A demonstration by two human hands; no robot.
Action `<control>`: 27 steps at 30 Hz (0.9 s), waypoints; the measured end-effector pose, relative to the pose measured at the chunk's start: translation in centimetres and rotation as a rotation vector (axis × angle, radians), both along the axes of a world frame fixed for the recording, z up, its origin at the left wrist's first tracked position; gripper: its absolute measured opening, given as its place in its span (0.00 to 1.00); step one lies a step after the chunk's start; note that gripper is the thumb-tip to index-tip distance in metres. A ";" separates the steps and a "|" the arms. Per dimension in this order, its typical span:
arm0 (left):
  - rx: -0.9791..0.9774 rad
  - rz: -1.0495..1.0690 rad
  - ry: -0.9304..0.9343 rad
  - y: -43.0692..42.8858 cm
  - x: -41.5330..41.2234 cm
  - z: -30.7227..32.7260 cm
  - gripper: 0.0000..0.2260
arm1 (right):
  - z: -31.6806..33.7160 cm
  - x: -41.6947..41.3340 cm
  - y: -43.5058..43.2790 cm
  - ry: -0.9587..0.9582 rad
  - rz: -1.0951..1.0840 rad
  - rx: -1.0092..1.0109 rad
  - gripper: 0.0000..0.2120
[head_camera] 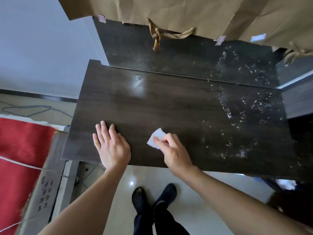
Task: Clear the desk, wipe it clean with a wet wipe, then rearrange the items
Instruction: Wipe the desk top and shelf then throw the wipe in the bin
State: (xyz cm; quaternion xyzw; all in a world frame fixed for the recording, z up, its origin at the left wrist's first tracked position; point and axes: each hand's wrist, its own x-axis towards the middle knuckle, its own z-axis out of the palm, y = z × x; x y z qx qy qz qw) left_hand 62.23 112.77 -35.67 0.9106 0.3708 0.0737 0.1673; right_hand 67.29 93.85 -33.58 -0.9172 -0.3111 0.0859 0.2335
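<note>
A dark wood desk (169,106) fills the middle of the view, bare of items. Its right part glistens with wet droplets and streaks. My right hand (172,150) pinches a small folded white wet wipe (156,138) against the desk near the front edge. My left hand (110,145) lies flat on the desk to the left of the wipe, fingers straight and spread, holding nothing.
Brown paper bags (186,12) with twisted handles stand on the raised dark back panel (169,53). A cardboard box with red cloth (22,150) is at the left. Cables lie on the tiled floor (203,189); my feet in black shoes are below the desk edge.
</note>
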 end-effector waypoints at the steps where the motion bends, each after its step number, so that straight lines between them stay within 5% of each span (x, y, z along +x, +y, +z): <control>1: -0.003 -0.005 -0.002 0.0 0.0 0.0 0.20 | 0.0 -1.9 -1.7 -0.001 0.032 0.009 0.24; 6: -0.028 -0.041 0.041 -0.5 -0.1 0.8 0.16 | 0.7 -5.1 -11.2 0.044 -0.287 -0.048 0.03; 10: -0.095 -0.199 -0.026 -4.9 1.2 1.9 0.16 | 2.0 -3.4 -16.4 -0.035 -0.583 -0.022 0.17; 13: -0.133 -0.245 -0.060 -8.8 2.3 1.7 0.17 | 1.8 -0.6 -16.4 -0.050 -0.768 0.013 0.17; 20: -0.004 -0.268 0.010 -10.4 2.6 0.0 0.17 | -0.1 -4.9 -12.0 0.017 -0.399 0.033 0.19; 27: 0.052 -0.262 0.025 -10.6 2.8 0.0 0.20 | -0.2 5.1 -13.7 -0.087 -0.628 0.036 0.20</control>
